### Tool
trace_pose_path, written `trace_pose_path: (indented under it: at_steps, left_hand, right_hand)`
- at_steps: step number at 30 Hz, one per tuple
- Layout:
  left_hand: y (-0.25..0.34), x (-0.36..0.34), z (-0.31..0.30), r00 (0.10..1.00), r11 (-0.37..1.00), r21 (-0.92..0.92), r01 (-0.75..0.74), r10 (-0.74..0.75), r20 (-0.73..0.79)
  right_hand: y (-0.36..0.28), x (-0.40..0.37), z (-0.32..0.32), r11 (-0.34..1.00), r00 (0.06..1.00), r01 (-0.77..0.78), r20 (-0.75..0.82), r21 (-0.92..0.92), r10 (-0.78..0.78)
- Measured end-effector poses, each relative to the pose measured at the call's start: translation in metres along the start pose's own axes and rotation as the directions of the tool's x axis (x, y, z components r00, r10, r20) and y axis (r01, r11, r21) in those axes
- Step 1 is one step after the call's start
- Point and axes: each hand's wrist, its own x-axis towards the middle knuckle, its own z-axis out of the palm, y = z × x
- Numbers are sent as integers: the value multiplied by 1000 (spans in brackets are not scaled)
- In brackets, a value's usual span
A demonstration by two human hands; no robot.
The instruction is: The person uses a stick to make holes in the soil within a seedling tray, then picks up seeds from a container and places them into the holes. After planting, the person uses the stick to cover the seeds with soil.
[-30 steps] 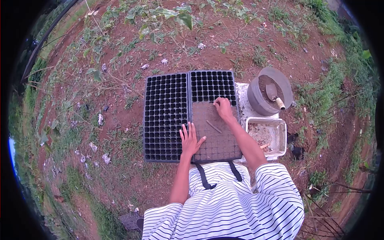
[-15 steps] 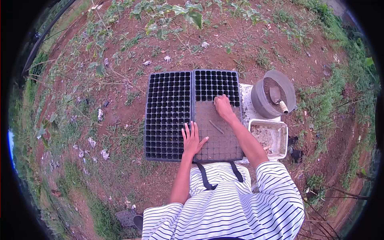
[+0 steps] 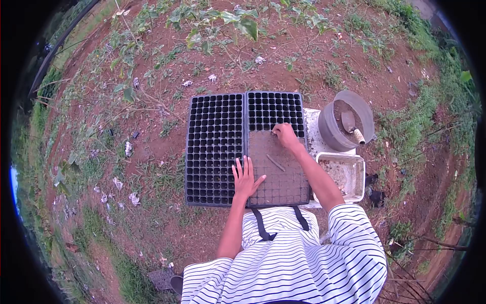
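Two black seedling trays lie side by side in front of me. The left tray [image 3: 212,152] shows dark cells throughout, while the right tray [image 3: 276,107] has brown soil [image 3: 264,148] over its nearer part and uncovered cells at the far end. My left hand [image 3: 245,179] rests flat with fingers spread across the seam between the trays. At the far edge of the soil, my right hand [image 3: 285,136] is closed in a pinch, fingertips down; whatever they hold is hidden. A short brown stick [image 3: 276,162] lies on the soil below that hand.
To the right, a grey bucket [image 3: 331,130] holds soil and a trowel [image 3: 348,121]. Nearer me is a white plastic basket [image 3: 360,182] with bits of debris. Both stand on a pale board [image 3: 312,117]. Leafy plants [image 3: 230,19] grow beyond the trays.
My right hand stays by the soil's far edge, its fingers shifted slightly. The left hand remains flat on the trays. The trays sit slightly lower in the view.
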Motion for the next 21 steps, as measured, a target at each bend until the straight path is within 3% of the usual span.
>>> trace_pose_path:
  at_steps: [3, 9, 17, 21]
  left_hand:
    - [0, 0, 0, 1000, 1000, 6, 0, 0, 6]
    - [-1, 0, 3, 1000, 1000, 11, 0, 0, 10]
    - [-1, 0, 2, 1000, 1000, 6, 5, -5, 23]
    - [-1, 0, 3, 1000, 1000, 9, -5, 5, 6]
  right_hand:
    - [-13, 0, -11, 994, 996, -70, -55, 83, 75]
    - [-7, 0, -4, 997, 1000, 4, 22, 80, -6]
    - [-10, -13, 8, 971, 995, 88, -30, -224, -97]
    - [-20, -18, 9, 955, 996, 81, -12, -285, -88]
